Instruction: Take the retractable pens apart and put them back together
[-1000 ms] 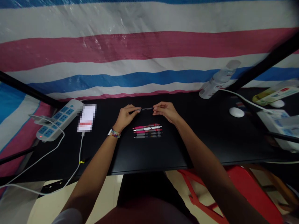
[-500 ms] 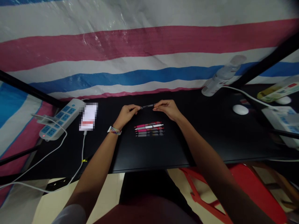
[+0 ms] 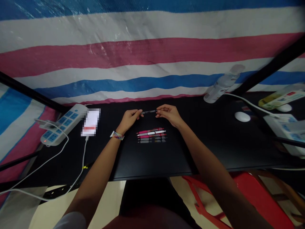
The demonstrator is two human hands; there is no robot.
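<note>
A dark pen (image 3: pixel 149 112) lies crosswise between my two hands, above the back part of the black table (image 3: pixel 152 165). My left hand (image 3: pixel 130 119) pinches its left end between thumb and fingers. The right end is in the fingertips of my right hand (image 3: pixel 169 114). Nearer to me, several pens lie side by side in a stack of rows: a red and pink one (image 3: pixel 149 130) at the back, a white one (image 3: pixel 154 132) among them, and grey ones (image 3: pixel 151 140) at the front.
On the left are a power strip (image 3: pixel 64 124), a phone (image 3: pixel 91 122) and white cables. A clear bottle (image 3: pixel 220 87), a white mouse (image 3: pixel 242 116), a yellowish bottle (image 3: pixel 274 98) and another power strip (image 3: pixel 287 127) stand or lie right. Below is a red chair (image 3: pixel 259 197).
The view has tilted slightly, so the table sits a little lower in the picture. Both hands still hold the dark pen, and more of its length shows between them.
</note>
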